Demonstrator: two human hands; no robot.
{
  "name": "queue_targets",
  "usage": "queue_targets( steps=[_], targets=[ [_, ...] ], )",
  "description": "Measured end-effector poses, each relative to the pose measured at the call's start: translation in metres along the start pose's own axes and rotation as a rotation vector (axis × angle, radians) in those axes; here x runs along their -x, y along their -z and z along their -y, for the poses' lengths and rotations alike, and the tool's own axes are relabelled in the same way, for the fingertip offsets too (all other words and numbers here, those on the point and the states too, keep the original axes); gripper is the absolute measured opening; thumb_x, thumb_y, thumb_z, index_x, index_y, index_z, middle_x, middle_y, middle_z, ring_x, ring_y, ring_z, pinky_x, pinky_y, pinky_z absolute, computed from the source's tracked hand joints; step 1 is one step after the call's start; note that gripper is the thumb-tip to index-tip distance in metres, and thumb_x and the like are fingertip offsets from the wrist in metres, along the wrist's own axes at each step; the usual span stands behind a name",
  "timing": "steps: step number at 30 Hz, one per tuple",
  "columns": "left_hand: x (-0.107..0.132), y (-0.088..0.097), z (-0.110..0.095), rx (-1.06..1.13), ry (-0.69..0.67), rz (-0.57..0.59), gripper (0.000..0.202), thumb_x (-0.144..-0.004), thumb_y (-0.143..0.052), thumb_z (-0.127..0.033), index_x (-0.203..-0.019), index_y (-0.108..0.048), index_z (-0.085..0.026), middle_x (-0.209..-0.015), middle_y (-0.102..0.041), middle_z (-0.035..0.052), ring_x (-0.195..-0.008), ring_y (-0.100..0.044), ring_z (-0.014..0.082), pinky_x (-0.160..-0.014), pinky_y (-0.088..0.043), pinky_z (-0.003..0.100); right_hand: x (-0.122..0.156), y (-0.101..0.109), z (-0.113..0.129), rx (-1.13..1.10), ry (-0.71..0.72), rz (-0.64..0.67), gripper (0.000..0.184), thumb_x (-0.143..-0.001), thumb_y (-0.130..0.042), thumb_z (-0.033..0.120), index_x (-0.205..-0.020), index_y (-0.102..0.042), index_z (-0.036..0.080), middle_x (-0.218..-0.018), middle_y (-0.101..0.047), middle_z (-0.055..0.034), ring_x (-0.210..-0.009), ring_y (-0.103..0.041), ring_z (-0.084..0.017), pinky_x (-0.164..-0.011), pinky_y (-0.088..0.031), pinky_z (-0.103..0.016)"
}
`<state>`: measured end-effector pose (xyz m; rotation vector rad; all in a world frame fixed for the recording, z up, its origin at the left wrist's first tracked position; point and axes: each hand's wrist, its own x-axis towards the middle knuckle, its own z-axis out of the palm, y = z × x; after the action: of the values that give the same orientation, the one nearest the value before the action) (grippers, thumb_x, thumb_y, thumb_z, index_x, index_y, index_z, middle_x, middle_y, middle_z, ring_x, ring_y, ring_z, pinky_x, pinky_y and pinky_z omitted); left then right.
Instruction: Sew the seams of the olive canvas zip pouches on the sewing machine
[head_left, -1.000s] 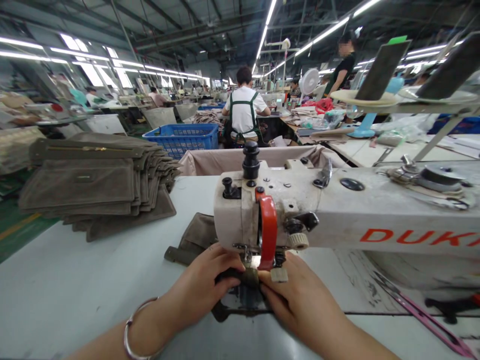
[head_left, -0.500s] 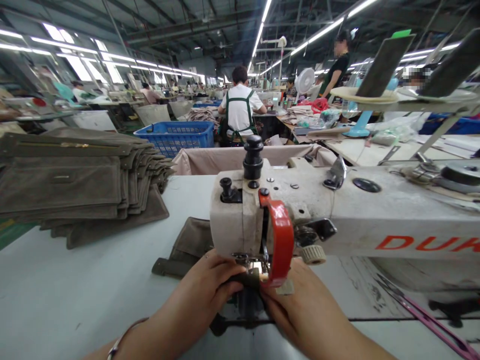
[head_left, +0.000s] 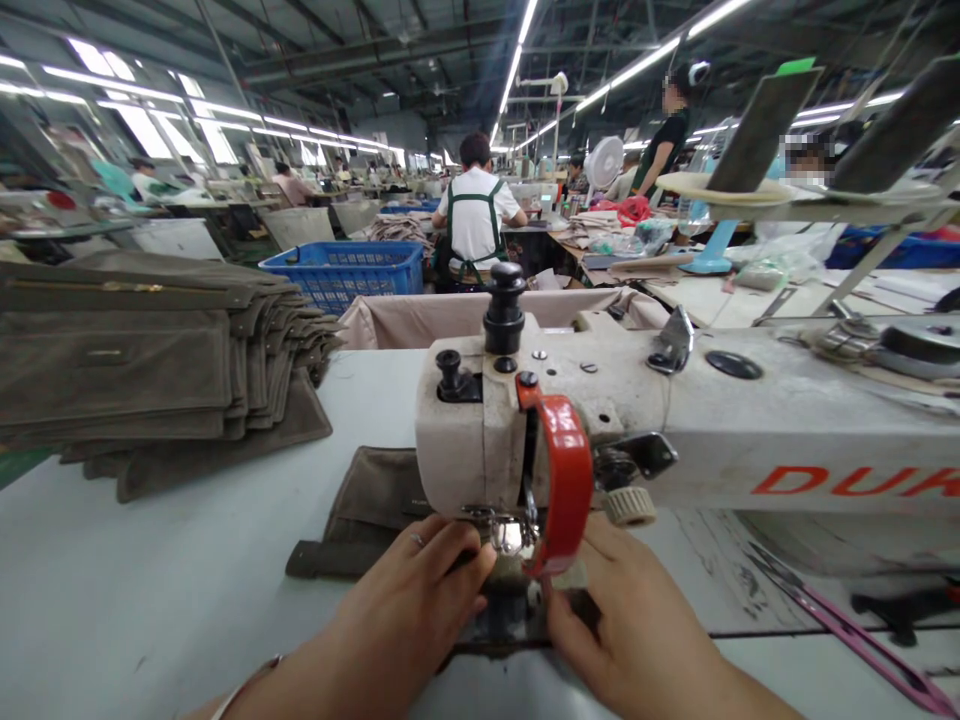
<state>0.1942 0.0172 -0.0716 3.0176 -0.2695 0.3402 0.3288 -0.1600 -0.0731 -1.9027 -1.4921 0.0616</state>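
Observation:
A dark olive fabric piece (head_left: 371,497) lies on the table and runs under the head of a white sewing machine (head_left: 465,430). Left of the lit needle area, my left hand (head_left: 420,600) is closed on the near edge of this piece, fingertips close to the presser foot. My right hand (head_left: 630,620) is on the other side, behind and beside the red curved guard (head_left: 568,480). Its fingers are curled in by the cloth's end, and what they hold is hidden. The needle itself cannot be made out.
A stack of similar olive pieces (head_left: 150,370) lies at the left. Pink-handled tweezers (head_left: 847,625) rest at the right. Beyond the table are a cloth-lined bin (head_left: 450,310), a blue basket (head_left: 345,270) and a seated person (head_left: 476,215). Thread cones (head_left: 765,130) stand at upper right.
The fabric has shifted left and toward me, with more of it showing left of the machine. My left hand has moved slightly nearer; my right hand has moved a little right.

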Motion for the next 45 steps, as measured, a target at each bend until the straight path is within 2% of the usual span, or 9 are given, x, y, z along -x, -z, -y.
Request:
queue_targets(
  steps=[2, 4, 7, 13, 19, 30, 40, 45],
  targets=[
    [0.000, -0.002, -0.001, -0.014, -0.013, -0.065, 0.018, -0.097, -0.048, -0.014, -0.099, -0.065, -0.018, -0.097, -0.068, 0.0037, -0.096, -0.061, 0.0222, -0.087, -0.052, 0.037, 0.000, -0.002, 0.001, 0.005, 0.068, 0.002, 0.017, -0.084, -0.052, 0.011, -0.094, -0.063, 0.019, -0.095, -0.064, -0.0069, -0.092, -0.055, -0.025, -0.081, -0.049, -0.040],
    [0.001, -0.003, -0.001, -0.045, -0.032, -0.135, 0.028, -0.102, -0.038, -0.016, -0.098, -0.066, -0.017, -0.095, -0.070, 0.0038, -0.093, -0.062, 0.0200, -0.085, -0.053, 0.035, -0.001, -0.004, 0.000, 0.005, 0.123, 0.011, 0.014, -0.086, -0.054, 0.010, -0.092, -0.063, 0.019, -0.092, -0.066, -0.0055, -0.092, -0.056, -0.024, -0.083, -0.049, -0.040],
    [0.002, -0.003, 0.000, -0.058, -0.041, -0.223, 0.038, -0.106, -0.029, -0.020, -0.100, -0.066, -0.018, -0.096, -0.072, 0.0024, -0.090, -0.065, 0.0158, -0.085, -0.054, 0.029, -0.002, -0.008, -0.002, 0.007, 0.160, 0.001, 0.013, -0.086, -0.055, 0.008, -0.087, -0.062, 0.019, -0.086, -0.066, -0.0042, -0.090, -0.058, -0.024, -0.081, -0.050, -0.040],
    [-0.001, -0.003, -0.002, 0.136, -0.053, -0.227, 0.034, -0.106, -0.031, -0.020, -0.102, -0.065, -0.016, -0.096, -0.073, 0.0027, -0.093, -0.066, 0.0134, -0.090, -0.052, 0.025, -0.001, -0.017, -0.007, -0.013, 0.189, -0.041, 0.016, -0.086, -0.057, 0.008, -0.076, -0.059, 0.020, -0.098, -0.070, -0.0052, -0.090, -0.060, -0.024, -0.077, -0.051, -0.037],
    [-0.002, -0.006, -0.007, 0.210, 0.034, -0.301, 0.030, -0.103, -0.038, -0.017, -0.092, -0.066, -0.017, -0.091, -0.073, 0.0022, -0.083, -0.067, 0.0136, -0.083, -0.053, 0.024, 0.004, -0.025, -0.007, -0.008, 0.194, -0.060, 0.017, -0.088, -0.055, 0.008, -0.078, -0.063, 0.019, -0.092, -0.070, -0.0062, -0.081, -0.061, -0.022, -0.071, -0.052, -0.034],
    [-0.008, -0.012, 0.003, 0.336, 0.075, -0.321, 0.022, -0.099, -0.047, -0.015, -0.095, -0.069, -0.019, -0.091, -0.074, 0.0003, -0.086, -0.069, 0.0148, -0.089, -0.053, 0.026, 0.002, -0.034, -0.012, 0.105, 0.215, -0.136, 0.024, -0.088, -0.051, 0.006, -0.100, -0.066, 0.020, -0.096, -0.071, -0.0081, -0.082, -0.064, -0.024, -0.070, -0.054, -0.033],
    [-0.007, -0.029, 0.014, 0.326, 0.236, -0.260, 0.016, -0.086, -0.065, -0.010, -0.091, -0.071, -0.024, -0.095, -0.073, -0.0002, -0.095, -0.065, 0.0214, -0.090, -0.052, 0.034, -0.005, -0.032, -0.010, 0.138, 0.157, -0.157, 0.024, -0.085, -0.052, 0.004, -0.091, -0.070, 0.018, -0.093, -0.072, -0.0094, -0.082, -0.064, -0.025, -0.070, -0.056, -0.035],
    [-0.006, -0.028, 0.015, 0.305, 0.251, -0.252, 0.017, -0.085, -0.067, -0.010, -0.091, -0.071, -0.025, -0.094, -0.073, -0.0005, -0.094, -0.066, 0.0213, -0.090, -0.052, 0.034, -0.008, -0.034, -0.010, 0.148, 0.168, -0.180, 0.024, -0.086, -0.051, 0.004, -0.093, -0.071, 0.017, -0.090, -0.071, -0.0097, -0.081, -0.063, -0.025, -0.070, -0.056, -0.036]
  ],
)
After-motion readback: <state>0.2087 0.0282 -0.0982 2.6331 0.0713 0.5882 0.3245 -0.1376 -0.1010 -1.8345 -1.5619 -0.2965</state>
